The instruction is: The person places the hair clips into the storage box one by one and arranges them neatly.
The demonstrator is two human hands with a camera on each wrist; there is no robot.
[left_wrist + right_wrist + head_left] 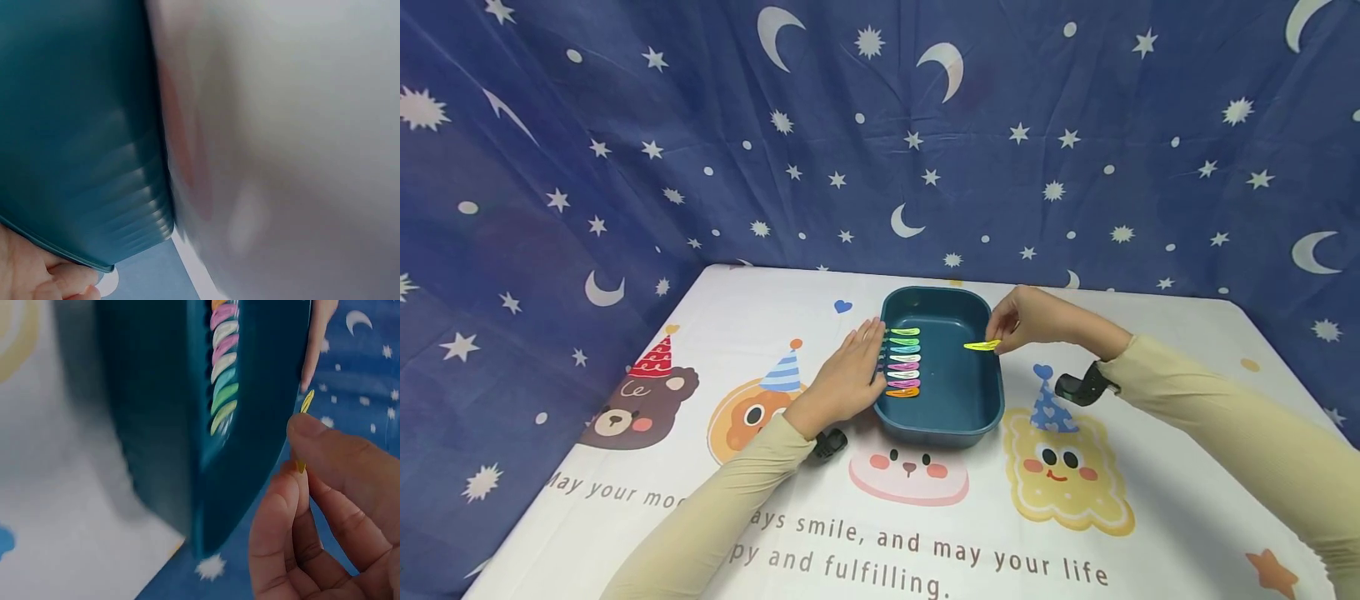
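A dark teal plastic basin (pixel 951 425) stands on the table, with a row of several coloured snap hair clips (pixel 903 367) along its left rim, their bodies hanging inside. My left hand (pixel 844 375) rests along the outside of that left rim, fingers mostly straight; in the left wrist view some fingers (pixel 72 278) touch the rim. Over the right rim, my right hand (pixel 1026 318) pinches a yellow hair clip (pixel 982 345) between thumb and fingers. That clip's narrow edge faces the camera in the right wrist view, where the row of clips (pixel 225 362) also shows.
A white tablecloth (pixel 820 517) with cartoon prints and lettering covers the table. Behind and to the left hangs a blue curtain (pixel 820 125) with moons and stars. Black wrist camera mounts (pixel 1081 385) sit under both wrists.
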